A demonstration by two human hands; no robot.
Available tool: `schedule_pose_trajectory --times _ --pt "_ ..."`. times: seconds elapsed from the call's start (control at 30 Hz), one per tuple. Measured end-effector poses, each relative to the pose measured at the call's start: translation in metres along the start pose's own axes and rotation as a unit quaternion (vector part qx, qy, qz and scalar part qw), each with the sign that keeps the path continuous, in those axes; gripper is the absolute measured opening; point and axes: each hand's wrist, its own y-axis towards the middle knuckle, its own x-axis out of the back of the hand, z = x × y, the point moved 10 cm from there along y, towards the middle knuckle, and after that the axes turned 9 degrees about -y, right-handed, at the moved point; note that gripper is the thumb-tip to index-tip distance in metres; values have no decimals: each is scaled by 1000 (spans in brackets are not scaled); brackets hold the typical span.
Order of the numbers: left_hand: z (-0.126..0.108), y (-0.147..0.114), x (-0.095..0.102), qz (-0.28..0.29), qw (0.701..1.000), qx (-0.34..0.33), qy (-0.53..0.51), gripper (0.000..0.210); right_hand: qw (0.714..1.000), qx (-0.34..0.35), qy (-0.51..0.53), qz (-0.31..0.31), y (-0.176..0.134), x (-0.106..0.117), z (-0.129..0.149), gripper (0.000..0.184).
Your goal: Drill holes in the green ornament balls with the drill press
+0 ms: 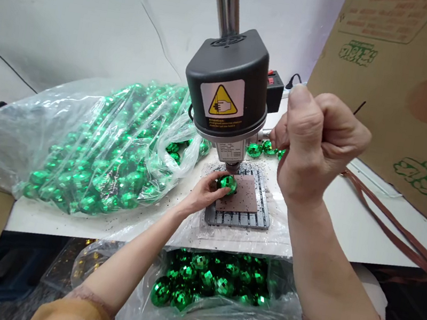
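Observation:
Between the thumb and fingers of my left hand (207, 193) is a shiny green faceted ball (227, 184). It sits under the chuck (232, 167) of a black drill press (227, 84), above a brownish pad (246, 195) on the grey slotted base (234, 218). Raised at the right of the machine, my right hand (317, 144) is closed around the press's feed handle, most of which the fingers hide. A yellow warning label (223, 99) faces me on the motor housing. Dark shavings lie scattered over the pad and base.
A large clear plastic bag (113, 149) full of green balls lies on the left of the white table (65, 226). Another open bag of balls (211, 278) is below the front edge. Several balls (254, 150) lie behind the press. A cardboard box (404, 104) and brown strap (393, 224) are right.

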Motion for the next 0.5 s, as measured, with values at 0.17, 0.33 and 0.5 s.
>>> schedule_pose_trajectory --times 0.17,0.33,0.5 --pt "-3 0 0 -7 1000 -4 30 49 1000 -8 -5 4 -1 -1 0 48" --pt "-3 -1 -2 -15 997 12 70 47 1000 -3 4 7 -1 -1 1 48" --pt "-15 -2 -8 -67 983 -50 165 46 1000 -18 -19 10 -2 -1 -2 51"
